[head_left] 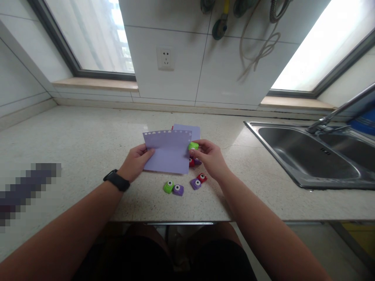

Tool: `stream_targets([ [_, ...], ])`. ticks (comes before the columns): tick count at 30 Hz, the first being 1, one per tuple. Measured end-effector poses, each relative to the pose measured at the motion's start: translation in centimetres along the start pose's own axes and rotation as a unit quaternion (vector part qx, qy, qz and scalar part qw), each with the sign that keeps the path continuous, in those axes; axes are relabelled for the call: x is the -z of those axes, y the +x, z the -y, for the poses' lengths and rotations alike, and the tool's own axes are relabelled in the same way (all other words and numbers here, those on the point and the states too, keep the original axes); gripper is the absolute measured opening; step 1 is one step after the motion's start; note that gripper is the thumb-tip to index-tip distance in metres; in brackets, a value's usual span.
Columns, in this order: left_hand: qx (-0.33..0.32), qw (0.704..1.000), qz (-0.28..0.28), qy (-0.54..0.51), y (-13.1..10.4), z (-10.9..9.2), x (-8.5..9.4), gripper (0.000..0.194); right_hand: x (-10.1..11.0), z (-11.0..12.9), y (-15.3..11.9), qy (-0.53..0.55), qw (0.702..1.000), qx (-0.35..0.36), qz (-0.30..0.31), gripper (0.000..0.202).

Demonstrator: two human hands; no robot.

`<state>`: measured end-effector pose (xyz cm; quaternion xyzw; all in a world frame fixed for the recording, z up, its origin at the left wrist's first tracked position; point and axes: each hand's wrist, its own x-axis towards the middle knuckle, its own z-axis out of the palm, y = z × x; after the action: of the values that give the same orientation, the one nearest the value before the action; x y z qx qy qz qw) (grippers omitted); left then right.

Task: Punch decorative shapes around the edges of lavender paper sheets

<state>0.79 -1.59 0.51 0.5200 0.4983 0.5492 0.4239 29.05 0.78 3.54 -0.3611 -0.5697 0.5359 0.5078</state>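
Note:
A sheet of purple paper (168, 152) is held up by its left edge in my left hand (138, 158), thumb on the near face. A row of small punched shapes runs along its top edge. My right hand (209, 156) grips a green craft punch (193, 146) at the sheet's upper right edge. Under that hand, a red punch (191, 162) and a purple one are partly hidden. Nearer the counter's front lie a green punch (168, 186), a purple punch (178, 189), another purple punch (195, 184) and a red punch (202, 178).
More purple paper (187, 128) lies behind the held sheet, with a bit of red at its left edge. A steel double sink (295, 183) with a faucet (319, 124) is set into the speckled counter (88, 136) at the right. A pixelated patch covers something at the far left.

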Motion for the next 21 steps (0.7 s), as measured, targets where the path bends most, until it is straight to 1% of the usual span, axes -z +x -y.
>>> stream_targets([
  [4,-0.004,1.0,0.007,0.012,0.08,0.16,0.07,0.05,-0.14,-0.04,0.05,0.012,1.0,-0.013,-0.021,0.045],
  [8,0.005,1.0,0.028,0.011,0.15,0.28,0.19,0.055,-0.21,0.0,0.05,0.015,0.999,-0.021,-0.03,0.042],
  [14,0.013,0.998,0.057,-0.004,-0.03,-0.09,0.15,0.054,-0.01,-0.01,0.06,0.02,0.998,-0.048,-0.033,0.04],
  [21,0.018,0.998,0.063,0.006,-0.07,-0.35,0.05,0.052,-0.03,-0.23,0.19,0.039,0.996,-0.066,-0.043,0.043],
])
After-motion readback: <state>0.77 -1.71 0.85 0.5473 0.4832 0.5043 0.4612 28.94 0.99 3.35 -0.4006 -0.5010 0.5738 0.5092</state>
